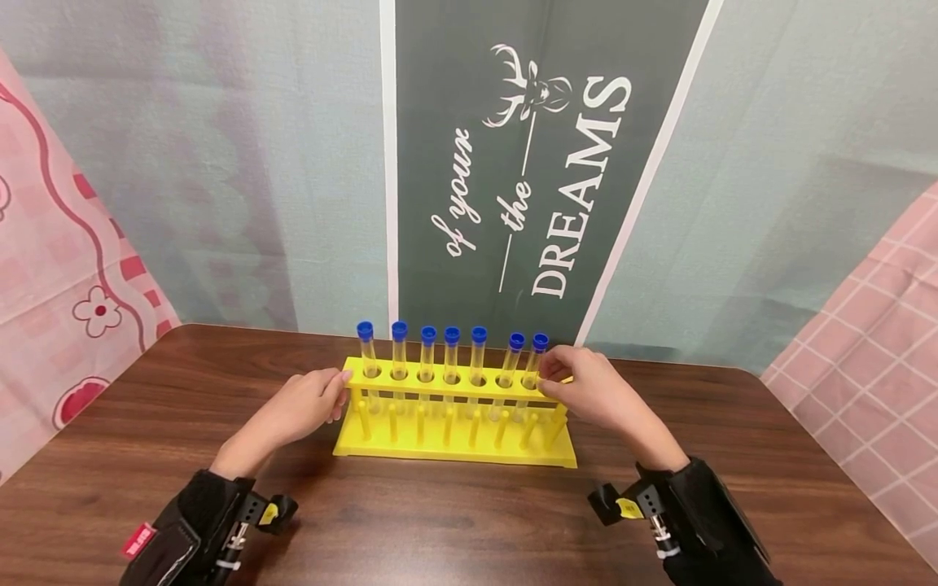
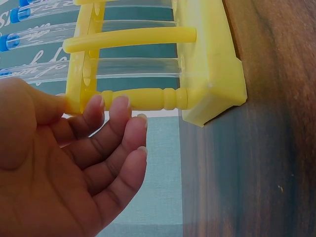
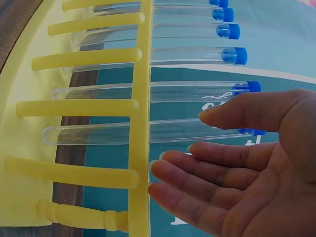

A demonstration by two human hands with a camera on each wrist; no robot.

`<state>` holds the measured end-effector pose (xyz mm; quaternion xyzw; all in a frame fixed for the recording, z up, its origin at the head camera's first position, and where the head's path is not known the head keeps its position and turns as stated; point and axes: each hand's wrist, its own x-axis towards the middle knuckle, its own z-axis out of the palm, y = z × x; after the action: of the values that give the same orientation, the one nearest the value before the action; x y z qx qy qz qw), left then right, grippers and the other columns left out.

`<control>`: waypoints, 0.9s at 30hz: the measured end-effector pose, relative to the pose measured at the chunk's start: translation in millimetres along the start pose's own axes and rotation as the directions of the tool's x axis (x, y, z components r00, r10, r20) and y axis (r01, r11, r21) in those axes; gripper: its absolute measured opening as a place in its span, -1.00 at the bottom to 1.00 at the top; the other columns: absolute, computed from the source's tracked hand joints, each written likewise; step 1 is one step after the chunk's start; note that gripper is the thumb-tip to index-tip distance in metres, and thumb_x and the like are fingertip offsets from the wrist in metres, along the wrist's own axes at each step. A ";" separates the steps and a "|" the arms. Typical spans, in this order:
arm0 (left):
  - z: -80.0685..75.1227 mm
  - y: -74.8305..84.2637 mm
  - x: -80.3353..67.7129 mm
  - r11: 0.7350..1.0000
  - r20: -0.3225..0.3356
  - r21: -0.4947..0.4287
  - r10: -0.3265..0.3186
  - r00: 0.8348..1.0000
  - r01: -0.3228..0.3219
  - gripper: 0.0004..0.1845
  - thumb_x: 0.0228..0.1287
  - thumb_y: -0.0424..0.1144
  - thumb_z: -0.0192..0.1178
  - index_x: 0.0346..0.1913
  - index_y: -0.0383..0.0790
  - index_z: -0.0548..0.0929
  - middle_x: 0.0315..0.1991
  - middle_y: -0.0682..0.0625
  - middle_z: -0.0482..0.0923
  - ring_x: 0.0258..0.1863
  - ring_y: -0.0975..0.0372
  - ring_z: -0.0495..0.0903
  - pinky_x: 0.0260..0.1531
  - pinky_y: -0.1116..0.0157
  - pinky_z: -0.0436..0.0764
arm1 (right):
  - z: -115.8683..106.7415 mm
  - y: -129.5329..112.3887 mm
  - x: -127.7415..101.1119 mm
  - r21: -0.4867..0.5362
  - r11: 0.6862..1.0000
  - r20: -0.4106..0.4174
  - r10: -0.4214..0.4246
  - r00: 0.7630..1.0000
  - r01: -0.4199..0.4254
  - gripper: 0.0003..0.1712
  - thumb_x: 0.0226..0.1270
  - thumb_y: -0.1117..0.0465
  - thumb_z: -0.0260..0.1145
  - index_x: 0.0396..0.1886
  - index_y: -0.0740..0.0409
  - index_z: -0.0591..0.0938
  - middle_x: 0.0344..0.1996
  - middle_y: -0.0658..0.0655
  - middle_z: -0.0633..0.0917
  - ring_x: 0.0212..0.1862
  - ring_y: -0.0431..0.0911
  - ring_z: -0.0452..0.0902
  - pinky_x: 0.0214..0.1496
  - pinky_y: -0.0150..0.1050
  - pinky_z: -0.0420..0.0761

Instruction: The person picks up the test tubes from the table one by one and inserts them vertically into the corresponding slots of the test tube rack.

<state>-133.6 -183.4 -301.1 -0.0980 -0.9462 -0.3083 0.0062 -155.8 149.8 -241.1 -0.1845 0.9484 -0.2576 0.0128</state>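
Note:
A yellow test tube rack (image 1: 454,449) stands on the table, holding a row of clear test tubes (image 3: 187,129) with blue caps (image 1: 479,334). My left hand (image 1: 311,400) pinches the left end of the rack's top bar (image 2: 74,89) between thumb and index finger; its other fingers are loosely bent beside the end post (image 2: 143,98). At the right end, my right hand (image 1: 589,387) is beside the last tube. In the right wrist view its thumb (image 3: 247,114) overlaps that tube near the cap, while the fingers (image 3: 197,182) lie apart from the thumb, fingertips near the top bar.
Yellow drying pegs (image 1: 449,427) rise along the front of the rack. The brown wooden table (image 1: 469,521) ends at a hanging cloth (image 1: 330,163) printed with lettering and a deer head. Pink cloths (image 1: 872,366) hang at both sides.

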 end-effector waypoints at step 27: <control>0.6 -2.9 2.6 1.000 0.013 -0.006 -0.013 1.000 0.013 -0.65 0.46 -0.17 -0.19 -0.47 -0.25 0.43 -0.66 0.02 0.33 -0.67 0.21 0.25 -0.60 0.31 0.27 | -3.9 25.7 -33.0 0.023 1.000 -0.148 -0.006 0.989 0.009 -0.82 0.21 0.26 0.26 -0.22 0.26 0.57 -0.37 0.06 0.60 -0.30 -0.09 0.51 -0.27 -0.16 0.50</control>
<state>-136.7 -184.9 -303.1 -0.0938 -0.9459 -0.3105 -0.0024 -134.3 184.0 -252.7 -0.1684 0.9429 -0.2816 -0.0564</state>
